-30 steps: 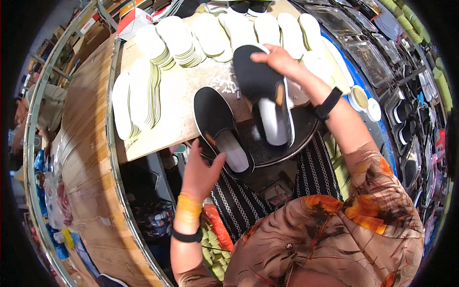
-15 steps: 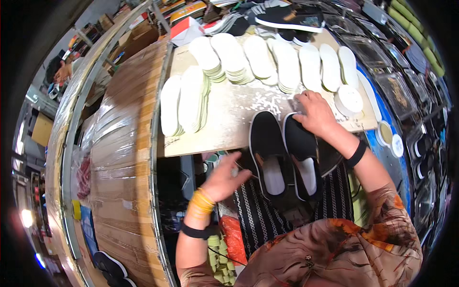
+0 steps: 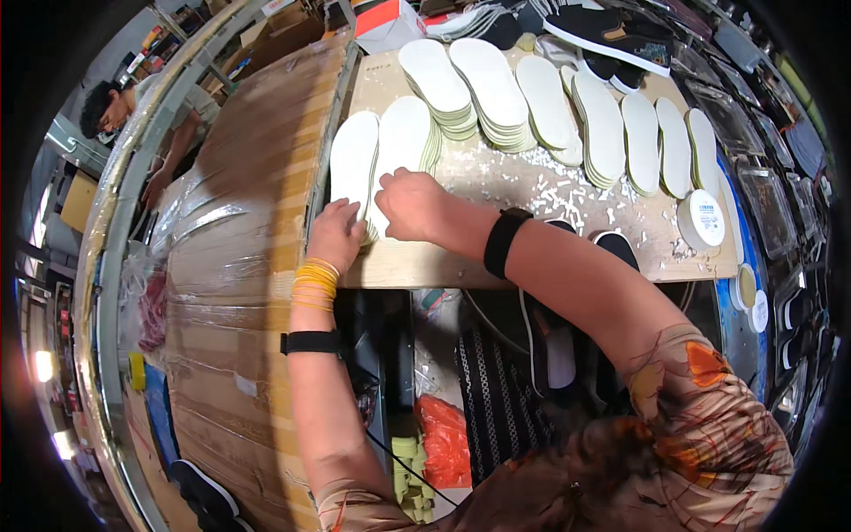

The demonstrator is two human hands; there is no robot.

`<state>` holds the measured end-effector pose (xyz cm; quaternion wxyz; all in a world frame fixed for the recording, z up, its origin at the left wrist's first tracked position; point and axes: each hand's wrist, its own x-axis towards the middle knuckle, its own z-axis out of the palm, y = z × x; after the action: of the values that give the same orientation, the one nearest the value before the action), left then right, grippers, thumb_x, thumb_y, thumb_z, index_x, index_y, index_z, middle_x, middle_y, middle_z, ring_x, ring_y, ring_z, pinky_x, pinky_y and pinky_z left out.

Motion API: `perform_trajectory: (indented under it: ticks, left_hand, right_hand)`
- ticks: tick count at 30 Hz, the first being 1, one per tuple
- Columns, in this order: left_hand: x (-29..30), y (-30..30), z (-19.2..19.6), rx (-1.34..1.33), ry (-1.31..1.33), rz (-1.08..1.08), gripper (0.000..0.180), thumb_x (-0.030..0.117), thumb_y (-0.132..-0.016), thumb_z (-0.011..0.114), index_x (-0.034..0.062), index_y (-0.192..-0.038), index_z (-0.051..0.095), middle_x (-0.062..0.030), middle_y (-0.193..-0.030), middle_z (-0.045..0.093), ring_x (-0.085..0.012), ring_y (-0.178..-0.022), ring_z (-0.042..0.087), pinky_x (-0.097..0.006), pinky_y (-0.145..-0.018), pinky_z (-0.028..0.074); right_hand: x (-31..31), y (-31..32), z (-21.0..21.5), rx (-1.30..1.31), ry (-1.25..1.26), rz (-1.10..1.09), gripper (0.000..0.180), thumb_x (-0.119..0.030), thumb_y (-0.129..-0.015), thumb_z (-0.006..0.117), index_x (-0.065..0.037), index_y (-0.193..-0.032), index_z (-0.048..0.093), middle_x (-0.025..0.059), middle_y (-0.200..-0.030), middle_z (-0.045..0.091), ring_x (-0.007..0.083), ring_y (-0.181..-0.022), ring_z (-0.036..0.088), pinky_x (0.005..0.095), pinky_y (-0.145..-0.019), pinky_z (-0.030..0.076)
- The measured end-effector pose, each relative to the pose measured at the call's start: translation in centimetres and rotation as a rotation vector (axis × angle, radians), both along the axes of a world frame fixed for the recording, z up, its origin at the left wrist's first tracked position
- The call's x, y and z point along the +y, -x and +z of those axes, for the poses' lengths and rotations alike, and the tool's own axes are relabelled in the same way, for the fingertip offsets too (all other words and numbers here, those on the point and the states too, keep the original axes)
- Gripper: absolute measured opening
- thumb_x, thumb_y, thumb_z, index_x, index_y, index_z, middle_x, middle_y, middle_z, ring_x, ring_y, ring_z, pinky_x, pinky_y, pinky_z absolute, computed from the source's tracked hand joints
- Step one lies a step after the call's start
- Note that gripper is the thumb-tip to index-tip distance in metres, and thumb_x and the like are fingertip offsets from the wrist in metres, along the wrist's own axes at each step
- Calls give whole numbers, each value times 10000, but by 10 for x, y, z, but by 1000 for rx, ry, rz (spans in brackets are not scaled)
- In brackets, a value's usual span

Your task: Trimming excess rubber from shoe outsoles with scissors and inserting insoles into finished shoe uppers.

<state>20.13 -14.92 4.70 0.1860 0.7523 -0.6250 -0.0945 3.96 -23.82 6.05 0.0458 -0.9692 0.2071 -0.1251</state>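
Observation:
Two leaning stacks of white insoles [image 3: 355,146] stand at the left end of a wooden table [image 3: 505,182]. My left hand [image 3: 335,232] grips the near ends of that stack, fingers curled at its lower edge. Right beside it, my right hand [image 3: 408,204] is curled over the neighbouring insoles, arm reaching across my body. A pair of black slip-on shoes [image 3: 557,346] with grey linings lies on my lap under the table edge, partly hidden by my right forearm.
More white insole stacks [image 3: 496,84] line the table's back, with white scraps around them. A round white tub [image 3: 705,219] sits at the right. A plastic-wrapped cardboard bundle [image 3: 235,239] stands to the left, another person [image 3: 115,111] beyond it. Black shoes [image 3: 612,40] lie far back.
Both hands left the black shoes and moved left to the near insole stacks. The shoes now rest on my lap. The view has swung left.

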Motion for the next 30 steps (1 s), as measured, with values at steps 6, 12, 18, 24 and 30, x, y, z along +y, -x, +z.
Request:
perform_trajectory:
  ticks: [6,12,18,24,30]
  left_hand:
    - [8,13,5,-285,100,-105,347,21,-727,523,42,-1072,560,-184,-1070,553,-363,-947,531,-404,-862,428]
    - [64,56,71,-177,522,195,194,94,-833,469,-18,-949,576,-232,-865,574,-410,-814,545,-435,-716,442]
    - [167,135,121,864,511,218,242,187,-891,473,-19,-1005,528,-64,-783,587,-102,-589,535,-211,-474,422]
    - [228,190,134,959,173,216,245,229,-853,500,2,-933,552,-51,-651,580,-86,-418,488,-180,-345,348]
    - [230,310,116,43,93,-150,182,143,-806,538,-10,-896,575,-196,-684,577,-354,-587,582,-394,-546,481]
  right_hand:
    - [9,5,-1,-6,79,82,165,-132,-709,500,-67,-649,639,109,-747,615,256,-687,613,369,-651,485]
    - [21,109,99,-548,-30,-220,135,-68,-765,471,-44,-851,571,161,-892,596,334,-820,584,384,-706,477]
    - [59,385,153,-1217,-479,-403,284,-145,-854,506,-11,-1101,549,40,-848,605,52,-630,535,184,-489,425]
    - [149,494,127,-1049,-668,-850,228,-128,-861,506,-9,-1034,596,38,-798,614,62,-511,514,180,-420,414]
    - [233,431,110,65,81,-255,321,-97,-752,507,-61,-1065,568,68,-912,604,165,-615,593,242,-478,458]
